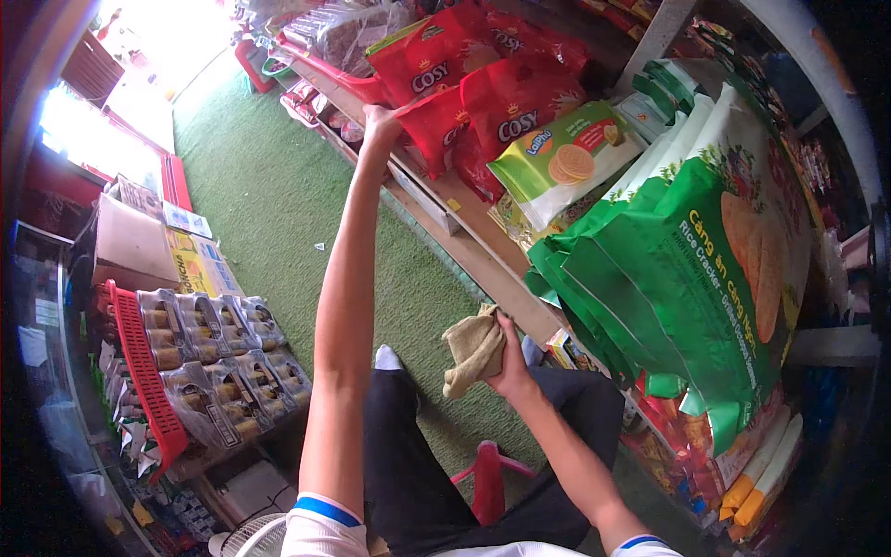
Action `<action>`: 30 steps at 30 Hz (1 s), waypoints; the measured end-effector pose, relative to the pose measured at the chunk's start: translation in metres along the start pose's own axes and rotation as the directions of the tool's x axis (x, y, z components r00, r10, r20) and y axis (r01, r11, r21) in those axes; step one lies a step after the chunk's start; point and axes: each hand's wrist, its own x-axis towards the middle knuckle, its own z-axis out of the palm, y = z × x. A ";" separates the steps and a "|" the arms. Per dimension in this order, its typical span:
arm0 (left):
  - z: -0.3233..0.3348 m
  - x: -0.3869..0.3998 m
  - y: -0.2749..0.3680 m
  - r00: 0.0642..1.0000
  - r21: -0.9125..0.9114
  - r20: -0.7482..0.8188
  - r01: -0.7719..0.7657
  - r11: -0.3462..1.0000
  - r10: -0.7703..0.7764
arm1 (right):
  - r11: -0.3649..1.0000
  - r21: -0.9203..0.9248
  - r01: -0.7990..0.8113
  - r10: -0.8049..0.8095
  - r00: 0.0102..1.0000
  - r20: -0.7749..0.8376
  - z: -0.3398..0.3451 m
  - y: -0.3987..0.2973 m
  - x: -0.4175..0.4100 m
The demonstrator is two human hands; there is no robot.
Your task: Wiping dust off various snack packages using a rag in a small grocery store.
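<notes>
My left hand [381,125] reaches forward to the shelf and grips the corner of a red Cosy bag [433,129], beside the end of a red plastic tray [348,80]. Its fingertips are partly hidden. Above my right thigh, my right hand [511,365] holds a bunched tan cloth [473,348]. More red Cosy bags [518,111] lean on the wooden shelf [480,261]. Right of them lies a green and white biscuit pack [567,163], and nearer to me stand large green rice cracker bags [668,278].
Green turf-like carpet [271,209] covers the aisle floor. At left, shrink-wrapped cans [223,369] stand beside a red plastic basket [143,369], with cardboard boxes [136,240] behind. A pink-red stool-like object [489,480] stands between my legs. A fan [261,536] is at the lower left.
</notes>
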 end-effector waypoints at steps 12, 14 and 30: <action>0.013 -0.030 0.011 0.852 -0.134 -0.470 -0.327 0.936 0.231 | 0.891 -0.454 -0.009 0.010 1.000 0.001 0.008 0.010 0.000; 0.017 -0.041 0.026 0.771 -0.035 -0.523 -0.445 0.895 0.363 | 0.884 -0.467 0.002 -0.033 0.998 -0.059 0.003 0.003 0.002; -0.096 -0.174 -0.012 0.696 -0.583 -0.701 -0.435 0.686 -0.155 | 0.970 -0.113 0.214 -0.202 0.973 0.108 0.008 -0.010 0.006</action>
